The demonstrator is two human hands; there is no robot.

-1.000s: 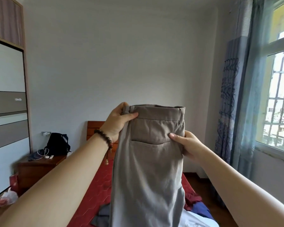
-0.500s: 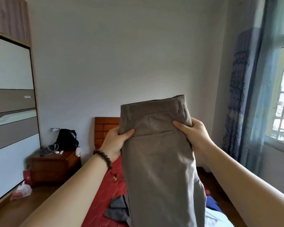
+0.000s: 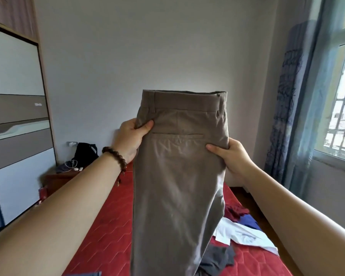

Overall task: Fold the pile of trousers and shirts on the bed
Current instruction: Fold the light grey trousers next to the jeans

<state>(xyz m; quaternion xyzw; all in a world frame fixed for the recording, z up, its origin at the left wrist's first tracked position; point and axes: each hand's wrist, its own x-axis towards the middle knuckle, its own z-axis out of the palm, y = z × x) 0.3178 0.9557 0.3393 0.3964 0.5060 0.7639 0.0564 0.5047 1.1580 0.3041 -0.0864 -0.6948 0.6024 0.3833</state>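
Hanging mid-air above the red bed (image 3: 112, 222), the taupe trousers (image 3: 179, 176) look soft, light & floppy w/ a stiffer waistband, so both edges just below it suit pinching, as left hand (image 3: 130, 139) & right hand (image 3: 232, 157) grip there.

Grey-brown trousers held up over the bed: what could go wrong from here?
1. The grey-brown cotton trousers hang from side pinches by the left hand and right hand; the edges may slip out of line.
2. Lowered straight down, the legs could land on the crumpled white shirt and dark grey garment on the red quilted bed, creasing the fold.
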